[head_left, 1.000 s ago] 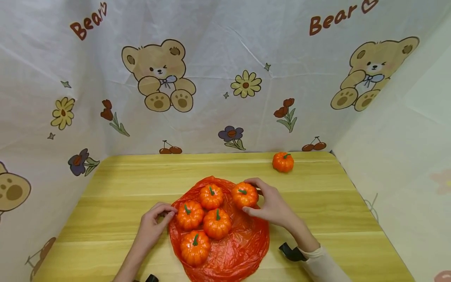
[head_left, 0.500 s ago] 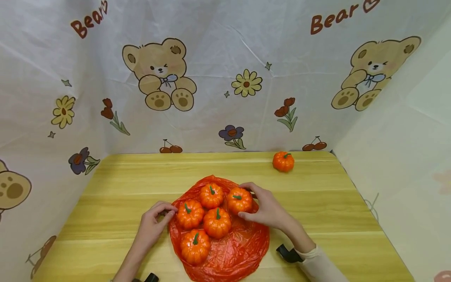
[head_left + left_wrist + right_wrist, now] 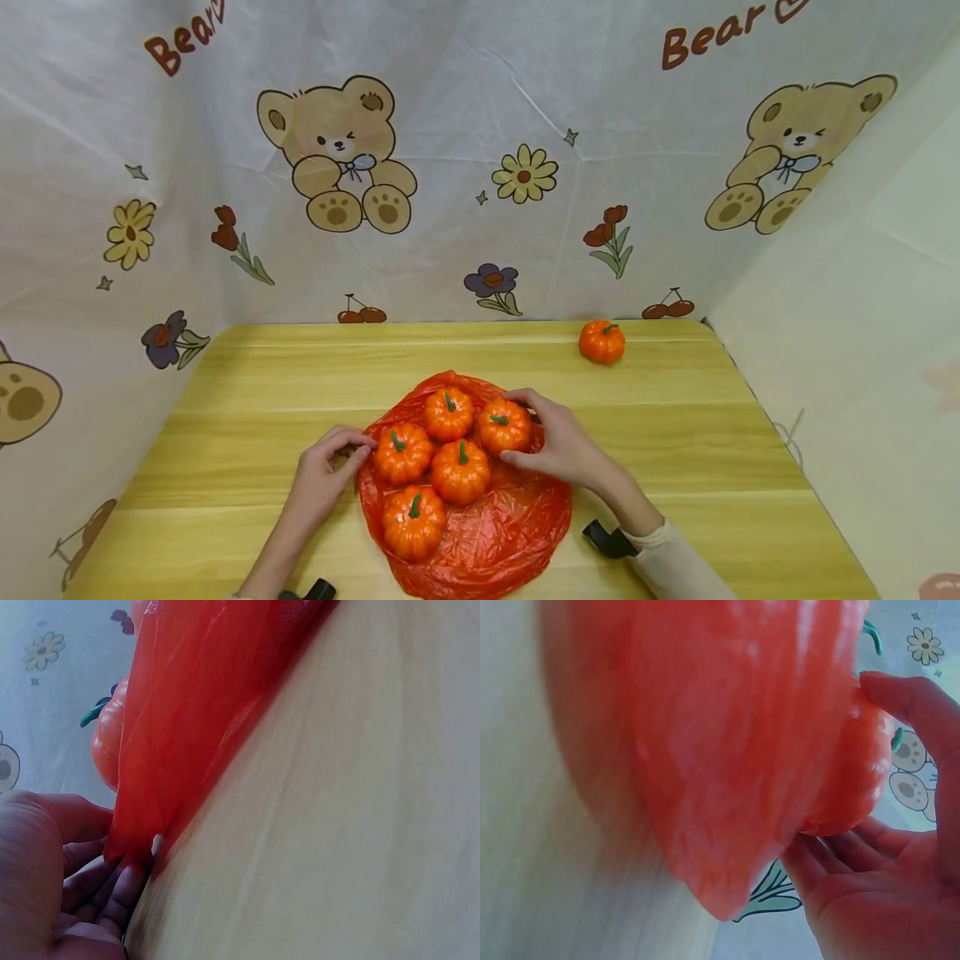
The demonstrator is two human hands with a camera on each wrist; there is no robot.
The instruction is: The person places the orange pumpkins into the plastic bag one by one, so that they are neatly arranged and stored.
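Note:
An orange toy pumpkin (image 3: 501,428) with a green stem sits at the right side of a spread red plastic bag (image 3: 510,533). My right hand (image 3: 561,443) grips it, thumb on the near side and fingers behind; the right wrist view also shows this pumpkin (image 3: 859,776) between thumb and fingers. Several more pumpkins (image 3: 416,525) rest on the bag to the left, close together. At the bag's left rim, my left hand (image 3: 321,477) pinches the edge. In the left wrist view the red film (image 3: 187,705) runs down into the fingers, hiding part of a pumpkin (image 3: 109,750).
One more pumpkin (image 3: 602,342) stands alone near the back right edge of the wooden table (image 3: 675,433). A fabric backdrop (image 3: 450,117) printed with bears and flowers rises behind the table. Black camera mounts (image 3: 609,540) sit by the wrists.
My right hand has moved left and slightly toward me with its pumpkin, bringing it closer to the others on the bag. The left hand has stayed at the bag's rim.

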